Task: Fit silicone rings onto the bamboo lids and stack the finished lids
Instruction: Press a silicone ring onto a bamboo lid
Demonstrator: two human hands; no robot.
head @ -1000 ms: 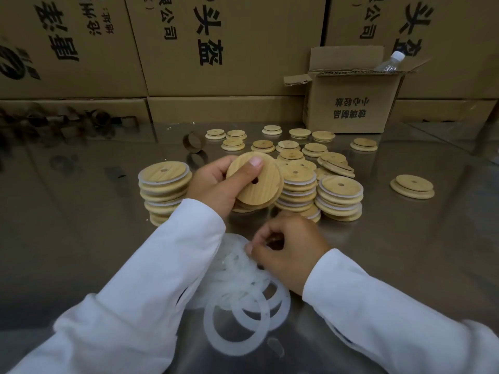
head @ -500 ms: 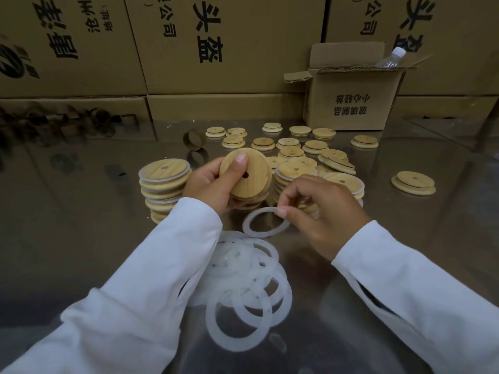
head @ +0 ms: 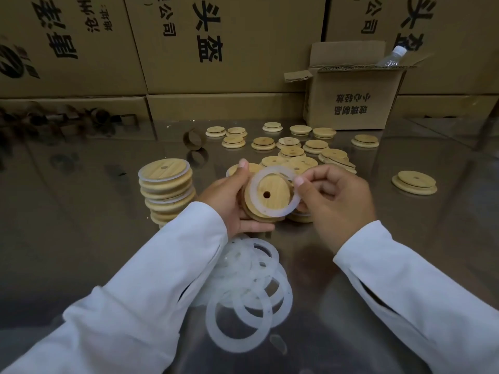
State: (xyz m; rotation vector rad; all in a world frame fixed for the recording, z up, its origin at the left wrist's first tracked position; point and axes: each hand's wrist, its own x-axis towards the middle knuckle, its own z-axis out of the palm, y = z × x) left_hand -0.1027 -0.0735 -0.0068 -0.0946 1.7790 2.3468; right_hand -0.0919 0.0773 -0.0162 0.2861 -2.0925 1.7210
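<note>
My left hand (head: 229,203) grips a round bamboo lid (head: 270,190) with a small centre hole, tilted toward me. My right hand (head: 334,201) pinches a white silicone ring (head: 272,210) and holds it against the lid's face, around the raised centre. A pile of several loose silicone rings (head: 251,290) lies on the steel table near me, partly under my left sleeve. A stack of ringed lids (head: 166,190) stands left of my hands. More stacked lids sit behind my hands, mostly hidden.
Several bare bamboo lids (head: 291,147) are scattered farther back, and one lies apart at the right (head: 414,182). An open small carton (head: 351,95) holding a plastic bottle (head: 391,58) stands at the back right. Large cardboard boxes (head: 216,44) wall the table's far side. A brown tape core (head: 194,139) lies behind the stack.
My right hand lifted one ring from the pile on the table and brought it up onto the lid. My left hand turned the lid to face me.
</note>
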